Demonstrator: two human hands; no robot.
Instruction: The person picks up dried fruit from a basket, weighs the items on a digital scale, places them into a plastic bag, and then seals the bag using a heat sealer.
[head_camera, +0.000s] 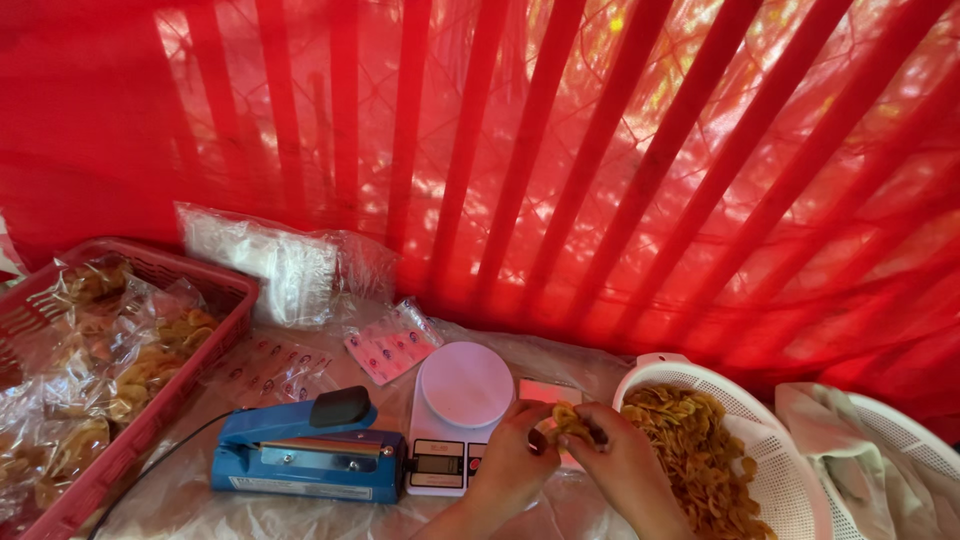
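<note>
Head view: white colander holds yellow chips.

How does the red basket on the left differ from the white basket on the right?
The red basket is rectangular with slotted walls; the white colander basket is round with fine mesh holes. The red basket holds chips already in clear bags; the white one holds loose chips. The red basket sits apart from the hands; the right hand works beside the white one, and the left hand is by the scale. Both are plastic and hold yellow chips.
</note>
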